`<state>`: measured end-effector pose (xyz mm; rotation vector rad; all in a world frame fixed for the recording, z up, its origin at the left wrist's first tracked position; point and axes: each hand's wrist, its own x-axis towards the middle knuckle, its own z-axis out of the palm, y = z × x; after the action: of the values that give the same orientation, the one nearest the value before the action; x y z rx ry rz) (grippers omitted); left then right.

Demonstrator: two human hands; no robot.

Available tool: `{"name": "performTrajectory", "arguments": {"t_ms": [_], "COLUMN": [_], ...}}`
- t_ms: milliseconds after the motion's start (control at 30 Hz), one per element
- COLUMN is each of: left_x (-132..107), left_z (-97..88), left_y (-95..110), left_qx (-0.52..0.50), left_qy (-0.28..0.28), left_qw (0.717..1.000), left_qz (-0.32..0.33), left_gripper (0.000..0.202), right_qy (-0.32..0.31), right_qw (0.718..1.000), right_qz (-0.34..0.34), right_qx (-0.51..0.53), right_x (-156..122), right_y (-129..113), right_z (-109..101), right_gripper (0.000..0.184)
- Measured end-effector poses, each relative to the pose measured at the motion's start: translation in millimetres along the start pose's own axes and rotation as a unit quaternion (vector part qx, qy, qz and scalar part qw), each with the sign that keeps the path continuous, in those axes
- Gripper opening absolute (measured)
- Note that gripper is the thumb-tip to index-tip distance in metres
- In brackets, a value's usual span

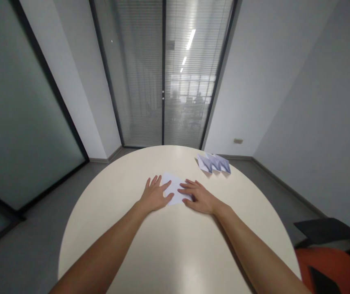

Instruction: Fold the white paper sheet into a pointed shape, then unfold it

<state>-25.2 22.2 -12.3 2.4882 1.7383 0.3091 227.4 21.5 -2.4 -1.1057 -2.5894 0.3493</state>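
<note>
A white sheet of paper lies flat on the table between my two hands. Its left edge is under my left hand, whose fingers are spread, with the thumb and index finger resting on the paper. From the other side my right hand touches the sheet, fingers stretched out and apart. Parts of the paper's left and right edges are hidden beneath the fingers. Farther back to the right, several folded white paper pieces stand in an overlapping row near the table's far edge.
The round cream table fills the lower middle. At the lower right is a chair with a red seat and black armrests. Behind the table stand glass doors with blinds. White walls and frosted glass flank them.
</note>
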Motion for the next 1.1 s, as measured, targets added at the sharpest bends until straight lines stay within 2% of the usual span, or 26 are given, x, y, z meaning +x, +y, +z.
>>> {"name": "performTrajectory", "arguments": {"t_ms": [167, 333, 500, 633, 867, 967, 1100], "left_x": [0, 1, 3, 3, 0, -1, 0], "left_z": [-1.4, -2.2, 2.1, 0.7, -7.3, -9.3, -11.5], "left_y": [2, 3, -4, -7, 9, 11, 4], "left_qx": [-0.003, 0.007, -0.01, -0.031, -0.007, 0.0, -0.019], "left_qy": [0.032, 0.047, 0.026, 0.02, 0.049, 0.048, 0.046], "left_qw": [0.999, 0.998, 0.999, 0.996, 0.992, 0.991, 0.987], "left_qz": [-0.002, 0.037, 0.043, 0.077, 0.115, 0.123, 0.155], "left_gripper": [0.067, 0.059, 0.06, 0.056, 0.037, 0.034, 0.038], "right_qy": [-0.002, 0.017, 0.047, 0.049, 0.039, 0.048, 0.047], "right_qw": [1.0, 0.999, 0.997, 0.997, 0.996, 0.995, 0.996], "right_qz": [0.002, -0.024, -0.055, -0.062, -0.051, -0.057, -0.058], "right_qx": [-0.007, -0.012, 0.001, 0.027, 0.064, 0.068, 0.054], "right_x": [0, 1, 2, 4, 5, 4, 5], "right_y": [-1, 6, 0, -10, -12, -10, -10], "right_z": [2, 4, 0, -5, -4, 0, 2], "right_gripper": [0.055, 0.055, 0.045, 0.036, 0.026, 0.033, 0.041]}}
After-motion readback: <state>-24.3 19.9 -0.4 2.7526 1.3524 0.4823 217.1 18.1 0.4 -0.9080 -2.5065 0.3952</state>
